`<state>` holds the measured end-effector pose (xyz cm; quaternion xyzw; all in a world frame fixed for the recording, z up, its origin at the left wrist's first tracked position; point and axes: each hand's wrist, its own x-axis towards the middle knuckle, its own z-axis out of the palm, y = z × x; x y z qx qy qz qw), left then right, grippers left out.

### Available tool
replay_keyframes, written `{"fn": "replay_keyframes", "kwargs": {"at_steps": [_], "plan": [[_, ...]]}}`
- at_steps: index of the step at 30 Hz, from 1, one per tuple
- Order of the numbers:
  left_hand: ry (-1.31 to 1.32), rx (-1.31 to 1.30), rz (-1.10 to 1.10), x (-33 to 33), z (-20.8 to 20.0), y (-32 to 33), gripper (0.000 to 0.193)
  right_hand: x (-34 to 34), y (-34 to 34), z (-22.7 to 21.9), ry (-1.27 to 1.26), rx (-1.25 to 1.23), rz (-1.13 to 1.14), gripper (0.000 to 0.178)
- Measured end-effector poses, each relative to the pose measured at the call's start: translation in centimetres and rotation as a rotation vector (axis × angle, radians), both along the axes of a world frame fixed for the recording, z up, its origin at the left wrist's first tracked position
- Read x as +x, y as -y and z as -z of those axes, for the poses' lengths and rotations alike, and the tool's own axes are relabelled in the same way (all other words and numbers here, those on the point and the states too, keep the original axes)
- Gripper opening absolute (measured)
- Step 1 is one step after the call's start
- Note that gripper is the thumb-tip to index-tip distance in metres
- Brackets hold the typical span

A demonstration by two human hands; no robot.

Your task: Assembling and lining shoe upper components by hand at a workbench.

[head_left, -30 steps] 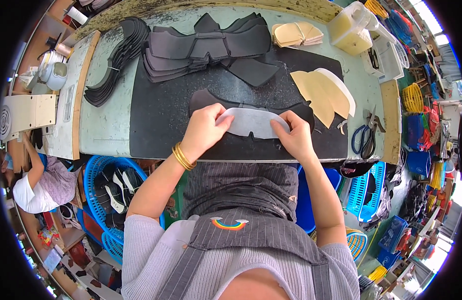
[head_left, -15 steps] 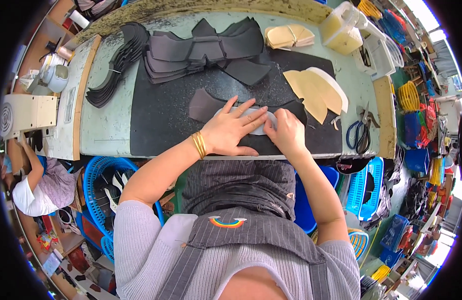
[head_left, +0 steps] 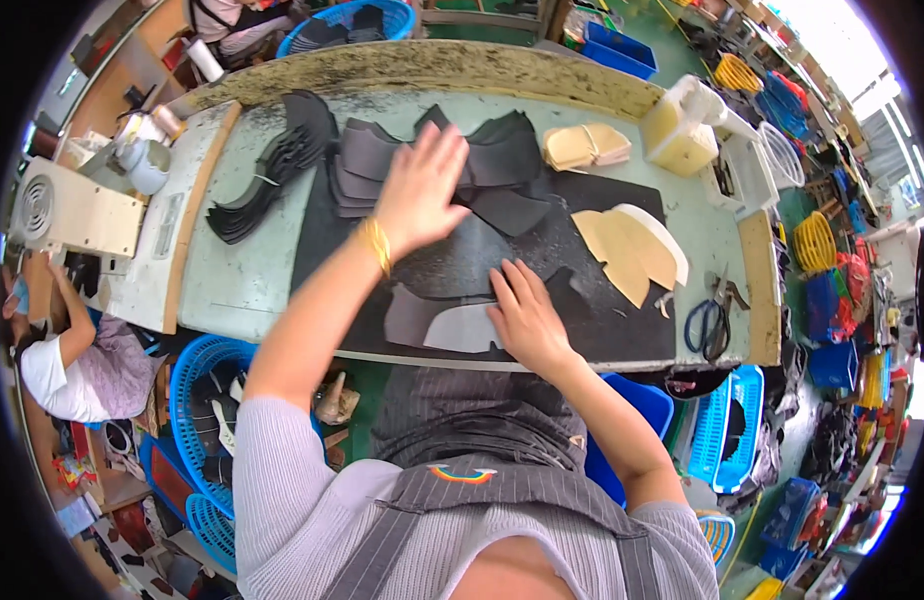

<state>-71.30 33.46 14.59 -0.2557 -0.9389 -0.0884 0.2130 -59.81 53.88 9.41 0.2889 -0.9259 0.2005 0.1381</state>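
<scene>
My left hand (head_left: 420, 190), fingers stretched out, is over the stack of dark cut pieces (head_left: 367, 155) at the far side of the table. From this view I cannot tell whether it touches them. Near the front edge a single dark cut piece (head_left: 407, 315) lies flat on the black mat (head_left: 462, 255). On it lies a pale grey patch (head_left: 457, 330). My right hand (head_left: 530, 318) rests with extended fingers on the patch's right end and the dark piece, covering part of both.
Tan and white templates (head_left: 627, 250) lie at the mat's right, with scissors (head_left: 709, 325) beyond. A tied tan bundle (head_left: 585, 147) and a clear container (head_left: 682, 130) stand at the back right. A fanned black stack (head_left: 282, 170) lies left. A low ledge (head_left: 432, 68) borders the back.
My left hand has lifted off the pale patch and reached forward to the dark stack. My right hand's bent fingers have straightened onto the piece. The view has shifted, showing more beyond the table.
</scene>
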Motion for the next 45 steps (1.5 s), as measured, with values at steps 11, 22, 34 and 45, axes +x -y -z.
{"fn": "replay_keyframes", "kwargs": {"at_steps": [11,22,34,45], "plan": [[0.093,0.147,0.234,0.4,-4.3,-0.3,0.029,-7.9,-9.4,1.0,-0.279,0.297,0.434,0.017],[0.311,0.491,0.226,14.0,1.7,-6.6,0.044,-1.4,-8.6,-8.3,-0.429,0.040,0.348,0.026],[1.150,1.832,0.392,17.4,-2.4,-10.2,0.018,6.8,-4.5,-10.2,-0.267,-0.425,0.070,0.032],[0.812,1.455,0.205,20.4,-2.5,-11.2,0.019,9.5,-5.2,-10.6,-0.212,-0.272,0.056,0.025]]}}
